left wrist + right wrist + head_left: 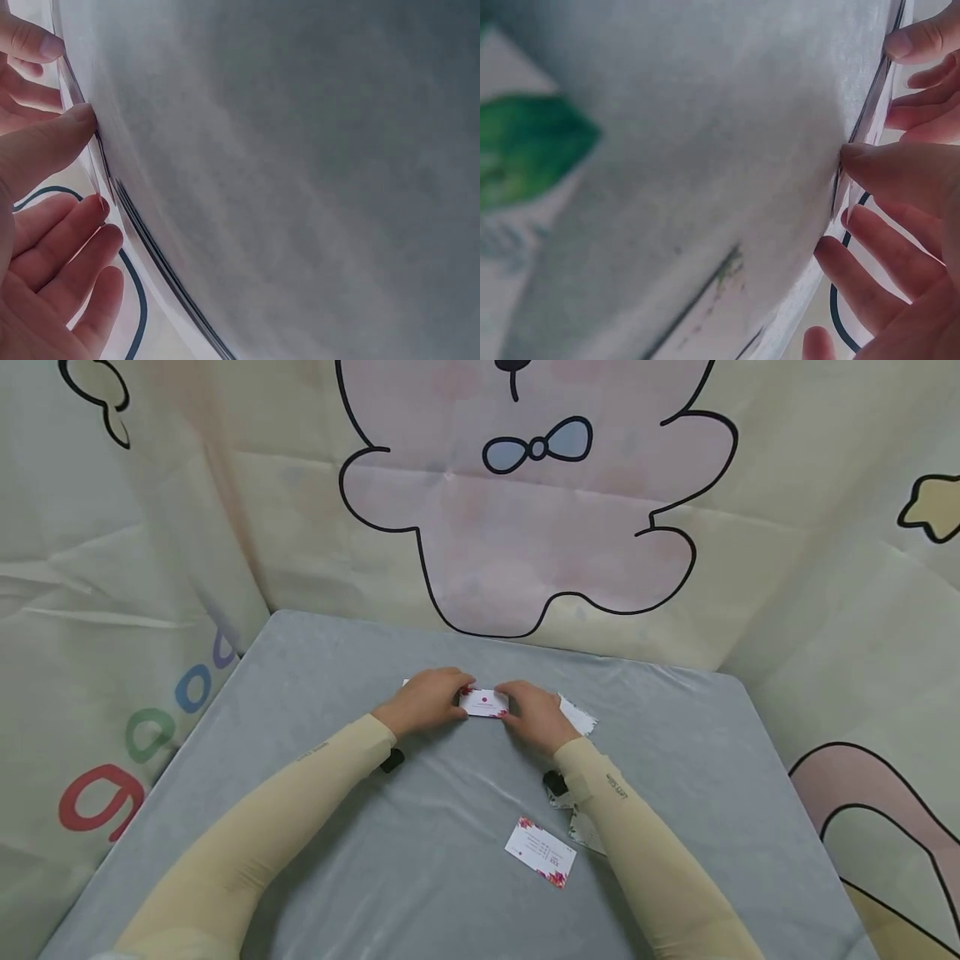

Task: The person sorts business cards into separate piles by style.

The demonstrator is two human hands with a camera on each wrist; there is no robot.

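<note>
End to end, pinched white rectangular card with red-flowered corners [484, 703] between left hand [425, 700] and right hand [537, 714], over grey cloth-covered table [390, 877]; risked buckling it through uneven pressure.

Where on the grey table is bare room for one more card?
The grey table is bare right of the right sleeve, and between the left sleeve and the loose business card. It is crowded around the right hand, its held business card and the jagged cards beside that sleeve.
</note>
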